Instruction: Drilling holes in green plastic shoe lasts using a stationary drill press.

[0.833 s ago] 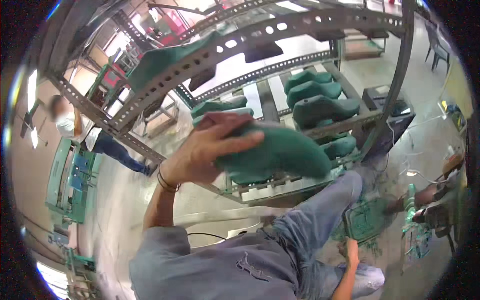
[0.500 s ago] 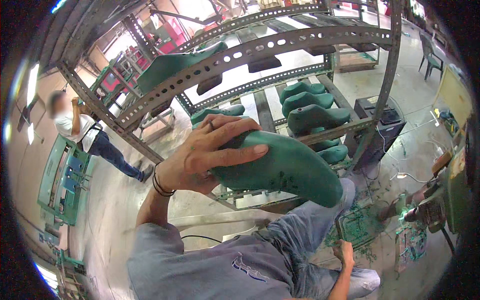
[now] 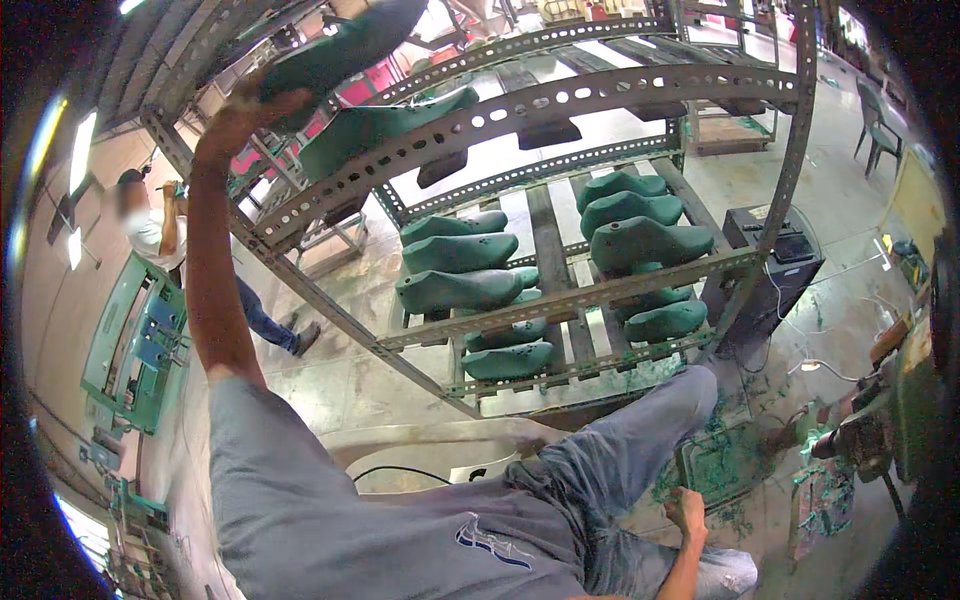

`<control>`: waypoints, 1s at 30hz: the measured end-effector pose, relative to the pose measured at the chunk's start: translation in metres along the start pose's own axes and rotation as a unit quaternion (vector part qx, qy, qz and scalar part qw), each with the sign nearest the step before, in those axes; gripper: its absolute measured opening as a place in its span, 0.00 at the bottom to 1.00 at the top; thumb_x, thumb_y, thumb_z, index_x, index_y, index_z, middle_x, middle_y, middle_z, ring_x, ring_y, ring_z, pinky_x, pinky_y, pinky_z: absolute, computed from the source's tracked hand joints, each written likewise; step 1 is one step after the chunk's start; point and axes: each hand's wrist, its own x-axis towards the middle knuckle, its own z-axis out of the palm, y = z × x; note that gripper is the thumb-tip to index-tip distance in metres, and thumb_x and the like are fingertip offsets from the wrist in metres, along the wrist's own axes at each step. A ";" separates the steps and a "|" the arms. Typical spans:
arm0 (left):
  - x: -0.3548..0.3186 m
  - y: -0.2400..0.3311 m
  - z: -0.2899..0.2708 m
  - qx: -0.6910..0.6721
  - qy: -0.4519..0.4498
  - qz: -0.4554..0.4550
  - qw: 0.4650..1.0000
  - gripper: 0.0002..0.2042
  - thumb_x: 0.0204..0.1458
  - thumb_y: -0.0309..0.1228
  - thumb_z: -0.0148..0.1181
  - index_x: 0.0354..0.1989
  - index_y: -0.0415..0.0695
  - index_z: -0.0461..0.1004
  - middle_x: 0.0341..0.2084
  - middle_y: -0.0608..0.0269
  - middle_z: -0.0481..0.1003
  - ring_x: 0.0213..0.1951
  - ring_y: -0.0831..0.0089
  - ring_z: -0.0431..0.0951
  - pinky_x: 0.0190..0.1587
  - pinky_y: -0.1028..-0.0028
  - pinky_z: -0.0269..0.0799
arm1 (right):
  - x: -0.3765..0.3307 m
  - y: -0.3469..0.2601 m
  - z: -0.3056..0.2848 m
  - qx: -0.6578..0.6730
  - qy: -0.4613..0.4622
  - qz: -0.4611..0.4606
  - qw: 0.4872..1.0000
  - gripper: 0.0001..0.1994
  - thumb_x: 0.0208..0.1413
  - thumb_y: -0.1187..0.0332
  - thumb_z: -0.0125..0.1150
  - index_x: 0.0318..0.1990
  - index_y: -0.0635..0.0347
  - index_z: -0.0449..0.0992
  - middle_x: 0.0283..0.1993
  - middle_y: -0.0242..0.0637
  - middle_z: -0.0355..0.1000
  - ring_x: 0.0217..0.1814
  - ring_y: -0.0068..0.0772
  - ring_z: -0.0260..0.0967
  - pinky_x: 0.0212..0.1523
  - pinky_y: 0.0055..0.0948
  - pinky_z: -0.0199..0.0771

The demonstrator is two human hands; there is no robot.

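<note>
My left hand (image 3: pixel 238 122) is raised far to the upper left, its fingers closed round one end of a dark green shoe last (image 3: pixel 345 58). The last is held above the top level of a metal rack, partly cut off by the picture's edge. Under it, another green shoe last (image 3: pixel 385 130) lies along the rack's top shelf. My right hand (image 3: pixel 686 512) rests low by my leg with its fingers curled, and nothing shows in it. Its palm side is hidden.
The slotted metal rack (image 3: pixel 600 92) stands before me, with several green lasts (image 3: pixel 460 290) in rows on its lower levels. A machine (image 3: pixel 870 430) with green shavings is at right, near a black box (image 3: pixel 770 250). Another person (image 3: pixel 150 230) stands at far left.
My left hand has carried the shoe last from in front of me up and left, above the top shelf. The lower lasts are now uncovered. My right hand stays by my leg.
</note>
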 end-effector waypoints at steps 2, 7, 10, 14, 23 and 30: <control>0.013 -0.012 0.024 -0.029 -0.063 -0.039 0.997 0.28 0.52 0.40 0.66 0.59 0.40 0.69 0.48 0.63 0.76 0.46 0.74 0.74 0.54 0.72 0.68 | 0.004 0.014 0.005 0.007 0.014 0.022 1.000 0.16 0.40 0.65 0.66 0.39 0.58 0.81 0.31 0.51 0.77 0.35 0.52 0.77 0.38 0.41 0.77; 0.038 -0.068 0.035 -0.104 -0.222 -0.030 0.969 0.22 0.54 0.35 0.61 0.55 0.36 0.72 0.51 0.56 0.75 0.50 0.70 0.74 0.57 0.71 0.68 | 0.006 0.018 0.011 -0.074 0.070 -0.018 0.995 0.15 0.40 0.65 0.67 0.38 0.57 0.81 0.31 0.49 0.77 0.34 0.51 0.77 0.37 0.41 0.77; 0.054 -0.123 0.031 -0.252 -0.310 0.005 0.917 0.25 0.54 0.35 0.60 0.58 0.35 0.70 0.54 0.54 0.74 0.51 0.68 0.74 0.59 0.71 0.66 | 0.015 0.023 0.016 -0.064 0.077 -0.013 0.995 0.14 0.41 0.65 0.67 0.37 0.56 0.82 0.31 0.50 0.77 0.36 0.51 0.77 0.38 0.41 0.77; 0.060 -0.106 0.018 0.011 -0.267 0.200 0.943 0.27 0.50 0.33 0.61 0.61 0.44 0.69 0.58 0.60 0.71 0.55 0.69 0.73 0.57 0.70 0.68 | 0.030 0.039 0.034 -0.039 0.053 0.020 0.998 0.14 0.40 0.65 0.70 0.37 0.56 0.82 0.34 0.49 0.78 0.38 0.50 0.77 0.39 0.43 0.76; 0.133 -0.013 -0.157 0.043 0.011 0.139 0.989 0.21 0.60 0.39 0.53 0.59 0.42 0.71 0.54 0.58 0.74 0.54 0.66 0.74 0.60 0.66 0.65 | 0.048 0.077 0.058 -0.090 0.086 -0.028 0.992 0.15 0.36 0.64 0.70 0.35 0.55 0.82 0.34 0.49 0.78 0.39 0.51 0.77 0.40 0.43 0.77; 0.117 0.113 -0.035 0.044 0.068 0.210 0.974 0.20 0.60 0.39 0.53 0.57 0.41 0.71 0.52 0.58 0.75 0.53 0.66 0.74 0.59 0.67 0.66 | 0.024 0.036 0.025 -0.082 0.114 -0.060 0.988 0.10 0.52 0.66 0.54 0.33 0.58 0.80 0.31 0.53 0.77 0.34 0.55 0.77 0.33 0.48 0.77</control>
